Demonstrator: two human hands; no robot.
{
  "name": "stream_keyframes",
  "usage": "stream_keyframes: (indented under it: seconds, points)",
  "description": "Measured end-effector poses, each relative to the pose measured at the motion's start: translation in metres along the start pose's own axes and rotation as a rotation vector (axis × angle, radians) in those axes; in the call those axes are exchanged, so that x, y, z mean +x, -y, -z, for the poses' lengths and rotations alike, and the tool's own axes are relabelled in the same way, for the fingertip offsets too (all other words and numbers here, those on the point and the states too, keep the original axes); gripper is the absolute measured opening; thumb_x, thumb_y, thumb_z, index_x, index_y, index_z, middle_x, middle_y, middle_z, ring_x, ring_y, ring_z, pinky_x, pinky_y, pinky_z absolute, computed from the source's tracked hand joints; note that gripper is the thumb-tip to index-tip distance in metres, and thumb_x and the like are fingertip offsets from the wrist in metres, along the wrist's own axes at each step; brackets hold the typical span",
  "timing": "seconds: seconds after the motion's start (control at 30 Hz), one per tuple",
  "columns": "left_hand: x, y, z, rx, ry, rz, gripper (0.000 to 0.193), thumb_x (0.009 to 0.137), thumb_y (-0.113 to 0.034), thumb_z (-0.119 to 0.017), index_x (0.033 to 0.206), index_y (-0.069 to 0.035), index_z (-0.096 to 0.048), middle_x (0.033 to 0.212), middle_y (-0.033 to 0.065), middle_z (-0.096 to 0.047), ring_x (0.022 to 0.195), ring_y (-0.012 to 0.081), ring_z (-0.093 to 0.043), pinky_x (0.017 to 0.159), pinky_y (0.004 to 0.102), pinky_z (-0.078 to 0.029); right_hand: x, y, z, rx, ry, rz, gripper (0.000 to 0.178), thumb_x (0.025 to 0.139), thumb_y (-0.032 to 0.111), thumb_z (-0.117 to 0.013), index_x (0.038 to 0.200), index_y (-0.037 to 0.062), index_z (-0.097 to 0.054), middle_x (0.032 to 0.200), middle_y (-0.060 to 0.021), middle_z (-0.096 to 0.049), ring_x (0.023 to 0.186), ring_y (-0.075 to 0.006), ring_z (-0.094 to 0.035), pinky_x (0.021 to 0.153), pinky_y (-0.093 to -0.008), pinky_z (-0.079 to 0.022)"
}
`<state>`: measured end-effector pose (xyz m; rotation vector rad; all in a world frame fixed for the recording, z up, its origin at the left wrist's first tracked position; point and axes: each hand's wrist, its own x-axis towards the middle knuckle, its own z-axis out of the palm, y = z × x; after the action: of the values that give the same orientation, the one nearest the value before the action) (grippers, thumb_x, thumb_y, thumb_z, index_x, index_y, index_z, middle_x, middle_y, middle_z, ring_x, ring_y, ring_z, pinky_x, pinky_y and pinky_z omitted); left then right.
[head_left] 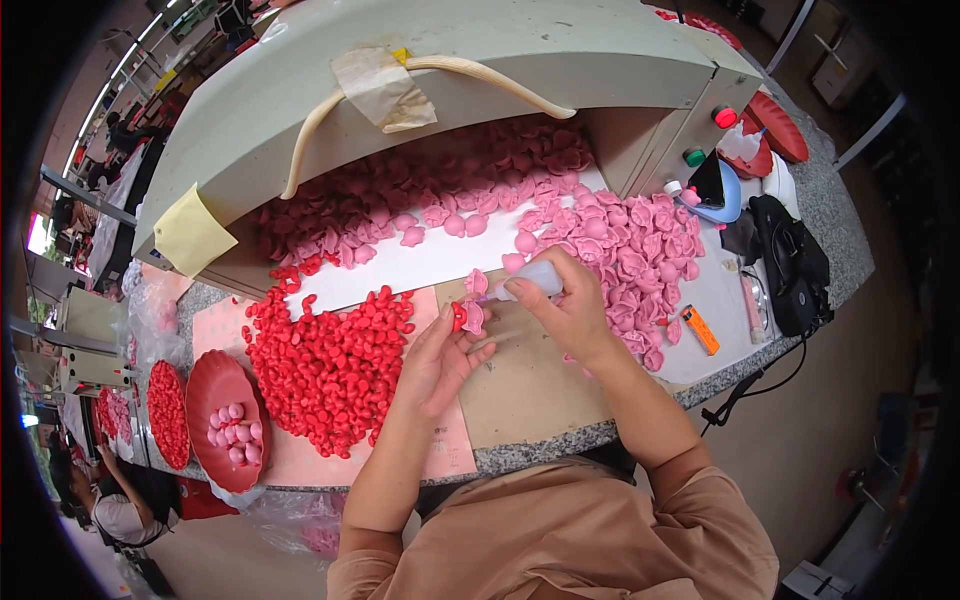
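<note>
Two bare hands are positioned above a brown board (530,400) at the front of a speckled worktop (548,448). A small pink-and-red piece (472,319) is gripped between the thumb and fingertips of the left hand (432,368), with the remaining fingers partly extended. A translucent bottle (540,280) is grasped in the right hand (572,308); its narrow end is directed leftward and is located just beside the held piece. A pink petal-shaped part (477,282) is seen directly beyond the held piece; whether the two are joined cannot be told.

To the left of the board, a heap of glossy red parts (335,370) is spread on a pink sheet (450,455). To the right, a pile of pink petal parts (640,255) is spread, and an orange lighter (700,330) is laid near its edge. Further pink parts are contained beneath a pale housing (520,45), on which a red button (724,118) and a green button (694,157) are mounted at the right end. Pink balls (236,435) are held in a red scalloped tray (207,385) at the far left. A black bag (790,265) is placed at the right edge.
</note>
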<state>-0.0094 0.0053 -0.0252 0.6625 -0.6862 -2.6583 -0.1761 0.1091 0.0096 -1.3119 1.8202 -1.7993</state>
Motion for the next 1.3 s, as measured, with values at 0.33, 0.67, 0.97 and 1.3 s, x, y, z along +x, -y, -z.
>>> stream_keyframes:
  seconds: [0.33, 0.67, 0.97, 1.3]
  points:
    - [0.001, 0.0, 0.0014, -0.013, 0.003, 0.003, 0.031, 0.097, -0.028, -0.045, 0.115, -0.005, -0.053, 0.109, 0.0128, -0.06, 0.092, 0.018, -0.058, 0.084, 0.0386, -0.05, -0.001, 0.0011, 0.0007, 0.004, -0.016, -0.015, 0.021, 0.081, 0.019, -0.07, 0.081, 0.0038, -0.056, 0.067, -0.0005, -0.052, 0.059, -0.0068, -0.046, 0.052, -0.0233, -0.036]
    - [-0.0003, -0.0002, -0.0022, 0.01, -0.001, -0.01, 0.031, 0.097, -0.029, -0.045, 0.115, -0.005, -0.053, 0.109, 0.0122, -0.061, 0.091, 0.0174, -0.058, 0.084, 0.0381, -0.05, -0.0014, -0.0024, 0.0003, -0.024, -0.006, 0.03, 0.021, 0.08, 0.02, -0.07, 0.082, 0.0037, -0.056, 0.068, -0.0009, -0.052, 0.06, -0.0074, -0.047, 0.052, -0.0237, -0.037]
    - [0.0005, -0.0004, -0.0004, 0.015, 0.004, -0.012, 0.031, 0.097, -0.029, -0.045, 0.115, -0.005, -0.053, 0.109, 0.0105, -0.06, 0.092, 0.0169, -0.058, 0.084, 0.038, -0.05, -0.0011, -0.0008, 0.0008, -0.021, -0.01, 0.021, 0.021, 0.08, 0.02, -0.07, 0.082, 0.0036, -0.056, 0.068, -0.0016, -0.053, 0.06, -0.0083, -0.048, 0.053, -0.0241, -0.037]
    - [-0.001, 0.001, -0.0011, 0.06, 0.036, -0.056, 0.035, 0.097, -0.027, -0.046, 0.124, -0.005, -0.049, 0.115, 0.0084, -0.058, 0.098, 0.0172, -0.057, 0.087, 0.0382, -0.049, -0.0018, -0.0025, 0.0012, -0.073, -0.016, 0.07, 0.02, 0.079, 0.019, -0.071, 0.082, 0.0037, -0.057, 0.069, -0.0023, -0.054, 0.061, -0.0092, -0.049, 0.054, -0.0247, -0.038]
